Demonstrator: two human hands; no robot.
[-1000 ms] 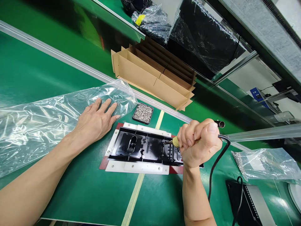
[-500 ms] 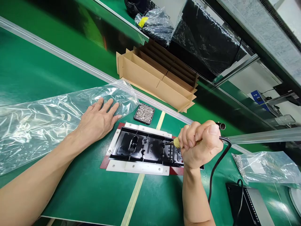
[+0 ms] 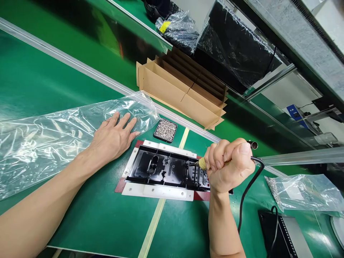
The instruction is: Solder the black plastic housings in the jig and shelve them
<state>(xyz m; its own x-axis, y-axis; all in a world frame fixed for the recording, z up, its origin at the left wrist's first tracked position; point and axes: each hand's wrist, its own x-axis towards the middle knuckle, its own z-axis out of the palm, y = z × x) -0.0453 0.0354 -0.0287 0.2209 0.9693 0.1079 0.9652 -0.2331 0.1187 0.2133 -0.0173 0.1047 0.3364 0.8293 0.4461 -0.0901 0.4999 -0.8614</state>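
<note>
My right hand [image 3: 228, 166] is wrapped around a soldering iron [image 3: 202, 163], its yellow collar and thin tip pointing left and its black cord trailing down from the fist. The tip is at a long black plastic panel [image 3: 174, 172]; whether it touches is too small to tell. White blocks of a fixture [image 3: 158, 191] on a dark red base border the panel, and my fist hides its right part. My left hand [image 3: 115, 133] lies flat, fingers spread, on a clear plastic bag [image 3: 67, 132]. Beside those fingers sits a small black tray [image 3: 165, 130] full of tiny metal pieces.
A cardboard divider [image 3: 185, 91] stands behind the metal rail [image 3: 118, 86]. To the right are a bag of small metal pieces [image 3: 301, 193] and a black and grey flat object [image 3: 287, 233]. Yellow tape [image 3: 154, 222] crosses the green table. Black items wrapped in plastic [image 3: 231, 46] are at the back.
Both hands keep their places, and the soldering iron stays at the same spot on the panel. The view has shifted very slightly.
</note>
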